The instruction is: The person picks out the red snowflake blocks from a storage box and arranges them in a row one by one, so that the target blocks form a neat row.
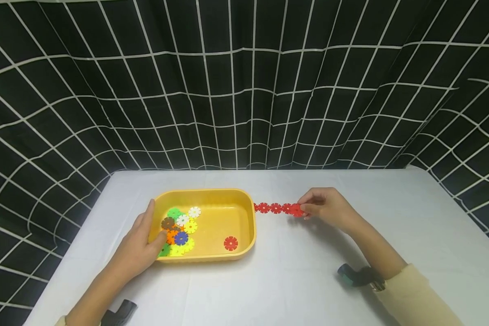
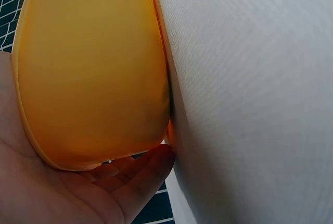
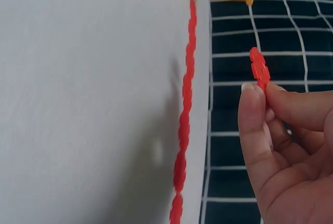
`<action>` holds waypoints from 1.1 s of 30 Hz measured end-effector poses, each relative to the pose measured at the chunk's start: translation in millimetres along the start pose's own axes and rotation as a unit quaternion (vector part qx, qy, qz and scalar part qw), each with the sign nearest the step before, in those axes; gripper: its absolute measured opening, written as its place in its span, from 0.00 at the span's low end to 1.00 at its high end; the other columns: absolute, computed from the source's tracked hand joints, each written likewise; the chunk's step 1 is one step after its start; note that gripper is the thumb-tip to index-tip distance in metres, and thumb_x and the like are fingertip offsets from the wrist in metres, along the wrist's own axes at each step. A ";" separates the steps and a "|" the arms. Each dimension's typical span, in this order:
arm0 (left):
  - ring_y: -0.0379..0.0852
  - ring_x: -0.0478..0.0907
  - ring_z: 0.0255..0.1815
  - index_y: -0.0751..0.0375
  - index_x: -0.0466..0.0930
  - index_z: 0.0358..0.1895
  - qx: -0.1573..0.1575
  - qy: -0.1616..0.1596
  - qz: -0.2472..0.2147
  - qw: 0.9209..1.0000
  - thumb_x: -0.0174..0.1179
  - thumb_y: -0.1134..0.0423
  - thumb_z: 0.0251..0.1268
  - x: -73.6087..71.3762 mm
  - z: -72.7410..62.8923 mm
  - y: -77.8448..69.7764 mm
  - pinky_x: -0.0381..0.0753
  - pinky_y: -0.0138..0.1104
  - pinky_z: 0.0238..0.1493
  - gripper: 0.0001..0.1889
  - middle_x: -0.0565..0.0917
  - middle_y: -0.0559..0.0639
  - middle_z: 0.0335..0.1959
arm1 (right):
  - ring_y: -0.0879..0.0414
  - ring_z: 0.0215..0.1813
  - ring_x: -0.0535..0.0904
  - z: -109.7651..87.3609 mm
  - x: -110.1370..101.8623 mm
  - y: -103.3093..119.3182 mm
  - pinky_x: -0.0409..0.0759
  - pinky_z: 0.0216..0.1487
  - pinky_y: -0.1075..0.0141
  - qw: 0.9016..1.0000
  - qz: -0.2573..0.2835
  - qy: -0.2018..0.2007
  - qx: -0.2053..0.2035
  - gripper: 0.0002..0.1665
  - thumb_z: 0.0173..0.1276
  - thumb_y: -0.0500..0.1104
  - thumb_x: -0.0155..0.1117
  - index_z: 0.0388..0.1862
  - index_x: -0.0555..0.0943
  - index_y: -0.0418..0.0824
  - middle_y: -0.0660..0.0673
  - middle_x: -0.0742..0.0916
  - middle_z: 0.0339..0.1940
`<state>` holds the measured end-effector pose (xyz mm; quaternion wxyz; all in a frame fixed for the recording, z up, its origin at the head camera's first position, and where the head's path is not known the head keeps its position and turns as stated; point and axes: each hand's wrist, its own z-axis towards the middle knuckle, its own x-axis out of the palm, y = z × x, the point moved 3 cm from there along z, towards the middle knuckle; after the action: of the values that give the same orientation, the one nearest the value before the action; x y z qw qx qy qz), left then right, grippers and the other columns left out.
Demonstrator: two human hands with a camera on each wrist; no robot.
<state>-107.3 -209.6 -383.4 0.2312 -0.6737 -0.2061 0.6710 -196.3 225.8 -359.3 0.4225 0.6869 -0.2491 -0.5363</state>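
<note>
My left hand (image 1: 135, 246) grips the left end of a yellow tray (image 1: 216, 213), its thumb over the rim. The left wrist view shows the tray's outer side (image 2: 93, 67) close up, with fingers beneath its end. To the tray's right, a row of red snowflake discs (image 1: 275, 208) lies on the table. Above the row's right end, my right hand (image 1: 330, 209) pinches a red snowflake disc (image 3: 259, 66) between thumb and finger. In the right wrist view this disc is apart from the row (image 3: 185, 109). The row's left end meets the tray's side.
Inside the tray, several mixed-colour discs (image 1: 181, 237) are heaped at the left; a single red disc (image 1: 230, 243) lies near the front right. A white cloth (image 1: 269, 290) covers the table. Behind it hangs a black curtain (image 1: 244, 108) with white grid lines.
</note>
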 end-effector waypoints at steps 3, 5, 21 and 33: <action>0.69 0.65 0.68 0.64 0.35 0.81 0.002 -0.002 0.001 1.000 0.55 0.60 0.70 -0.5 0.1 1.1 0.63 0.64 0.66 0.45 0.59 0.70 0.73 | 0.45 0.35 0.87 -0.7 -6.3 -6.7 0.86 0.42 0.57 1.000 -0.007 -0.005 0.009 0.08 0.67 0.32 0.68 0.43 0.85 0.31 0.41 0.89 0.35; 0.69 0.65 0.68 0.64 0.35 0.81 0.003 -0.003 0.002 1.000 0.55 0.60 0.70 -0.3 0.3 1.3 0.63 0.64 0.66 0.45 0.59 0.70 0.73 | 0.46 0.36 0.87 -1.6 -11.0 -11.2 0.86 0.43 0.58 1.000 -0.013 -0.010 0.019 0.08 0.67 0.33 0.68 0.44 0.85 0.32 0.41 0.89 0.35; 0.68 0.66 0.67 0.64 0.36 0.81 -0.003 -0.002 0.001 1.000 0.55 0.60 0.70 -0.8 -0.8 -0.2 0.63 0.64 0.66 0.45 0.60 0.70 0.73 | 0.49 0.38 0.85 -12.4 -49.2 -46.3 0.85 0.40 0.65 0.993 -0.084 -0.037 0.068 0.11 0.69 0.37 0.67 0.47 0.85 0.33 0.41 0.88 0.40; 0.69 0.64 0.69 0.64 0.35 0.81 -0.001 -0.004 0.000 1.000 0.55 0.61 0.69 0.6 0.4 0.9 0.62 0.64 0.66 0.46 0.58 0.70 0.74 | 0.50 0.38 0.81 -18.8 -74.1 -70.8 0.83 0.37 0.64 0.984 -0.145 -0.051 0.095 0.11 0.70 0.38 0.64 0.48 0.85 0.33 0.41 0.88 0.40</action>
<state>-107.7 -210.0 -384.4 0.2300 -0.6714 -0.2076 0.6733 -208.6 327.4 -379.1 0.2602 0.7244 -0.2179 -0.6000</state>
